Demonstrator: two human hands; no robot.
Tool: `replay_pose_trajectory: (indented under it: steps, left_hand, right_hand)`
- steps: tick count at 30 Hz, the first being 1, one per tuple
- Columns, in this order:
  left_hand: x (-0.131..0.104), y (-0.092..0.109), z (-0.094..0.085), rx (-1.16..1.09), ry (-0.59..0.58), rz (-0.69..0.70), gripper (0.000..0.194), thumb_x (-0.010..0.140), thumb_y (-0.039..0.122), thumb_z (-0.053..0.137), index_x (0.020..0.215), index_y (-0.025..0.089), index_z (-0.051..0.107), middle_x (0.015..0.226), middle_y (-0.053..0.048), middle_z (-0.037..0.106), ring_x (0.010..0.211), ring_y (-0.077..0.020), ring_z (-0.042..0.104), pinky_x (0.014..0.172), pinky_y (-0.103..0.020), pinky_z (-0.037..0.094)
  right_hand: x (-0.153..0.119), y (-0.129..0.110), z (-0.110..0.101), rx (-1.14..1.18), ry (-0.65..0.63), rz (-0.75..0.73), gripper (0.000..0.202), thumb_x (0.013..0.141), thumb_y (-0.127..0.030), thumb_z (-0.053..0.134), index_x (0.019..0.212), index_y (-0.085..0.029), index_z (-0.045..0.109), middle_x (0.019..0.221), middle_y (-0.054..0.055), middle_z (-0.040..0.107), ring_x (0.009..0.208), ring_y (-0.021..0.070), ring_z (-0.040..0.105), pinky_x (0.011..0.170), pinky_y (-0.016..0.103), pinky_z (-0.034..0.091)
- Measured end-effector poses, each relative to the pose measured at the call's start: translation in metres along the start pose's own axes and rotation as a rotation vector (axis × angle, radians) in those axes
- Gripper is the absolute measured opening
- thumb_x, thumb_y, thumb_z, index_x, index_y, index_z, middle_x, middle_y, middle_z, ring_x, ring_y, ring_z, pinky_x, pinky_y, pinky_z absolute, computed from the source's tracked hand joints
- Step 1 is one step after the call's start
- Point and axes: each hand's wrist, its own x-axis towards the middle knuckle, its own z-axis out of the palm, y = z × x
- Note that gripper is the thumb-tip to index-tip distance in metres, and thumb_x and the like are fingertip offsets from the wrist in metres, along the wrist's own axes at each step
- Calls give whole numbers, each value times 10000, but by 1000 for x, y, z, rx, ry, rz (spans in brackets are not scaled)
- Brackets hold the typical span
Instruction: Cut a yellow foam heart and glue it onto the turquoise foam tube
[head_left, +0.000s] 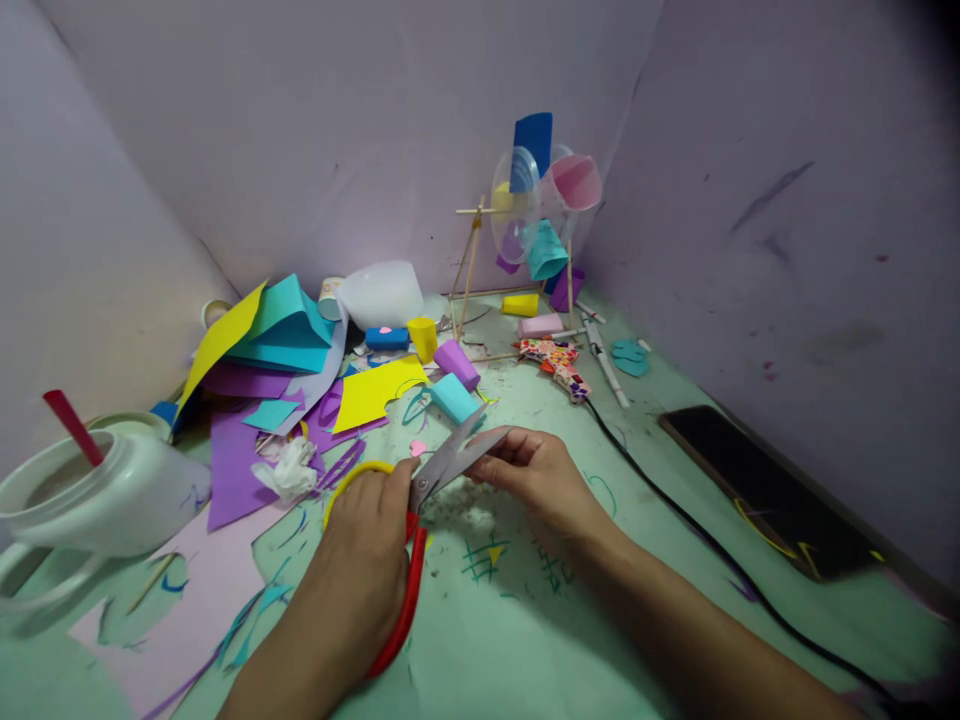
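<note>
Left hand: the left hand (367, 560) is closed through the red and yellow loops of the scissors (420, 500), wrist low over the bench, probably to steady the tool.
Scissors: blades parted, tips pointing up and away toward the right hand; the pivot sits just past the left knuckles.
Right hand: the right hand (536, 475) pinches a small pale paper strip (486, 447) between thumb and fingertips and feeds it into the open blades, so the piece hangs above the bench just in front of both hands.
Bench: the green bench (525, 620) is bare and scribbled in front of and beneath the forearms, the most open room for moving.
Left edge: a white jar (112, 500) with a red stick stands near the left elbow, with a heap of coloured paper scraps (285, 370) behind it.
Right edge: a black cable (675, 510) runs along the bench just beside the right forearm; a dark phone (765, 490) lies beyond it against the wall.
Back: a stick-and-cup model (536, 215) stands in the corner, well apart from the hands, with a patterned glue gun (559, 365) lying before it.
</note>
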Motion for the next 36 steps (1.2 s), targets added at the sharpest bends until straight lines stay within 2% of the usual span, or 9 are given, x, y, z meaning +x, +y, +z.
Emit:
replay_pose_trajectory:
  steps: [7, 19, 30, 36]
  left_hand:
    - [0, 10, -7, 97, -107, 39, 461, 768, 76, 411, 1219, 146, 475, 985, -128, 585, 921, -247, 541, 829, -413, 425]
    - [2, 16, -14, 111, -148, 10, 430, 789, 87, 386, 1202, 166, 480, 971, -110, 587, 889, -238, 551, 788, -395, 441]
    - [-3, 7, -7, 72, -149, -4, 444, 806, 97, 370, 1234, 181, 452, 1022, -116, 583, 935, -241, 555, 791, -396, 450]
    - [-2, 9, -8, 89, -180, -23, 421, 823, 101, 352, 1225, 169, 456, 1005, -121, 591, 925, -237, 562, 789, -395, 446]
  right_hand:
    - [-2, 2, 3, -17, -45, -43, 104, 566, -127, 676, 652, -174, 709, 625, 3, 695, 621, 147, 622, 660, 285, 478]
    - [-2, 3, 2, -32, -20, -71, 99, 562, -127, 685, 638, -186, 711, 647, 7, 707, 617, 148, 626, 658, 290, 487]
    - [-3, 4, 3, -31, -36, -59, 116, 564, -130, 677, 656, -183, 725, 653, 7, 710, 622, 143, 620, 661, 280, 477]
    - [-2, 5, 3, -53, -39, -46, 143, 563, -113, 651, 666, -175, 727, 649, 9, 706, 589, 132, 602, 628, 270, 472]
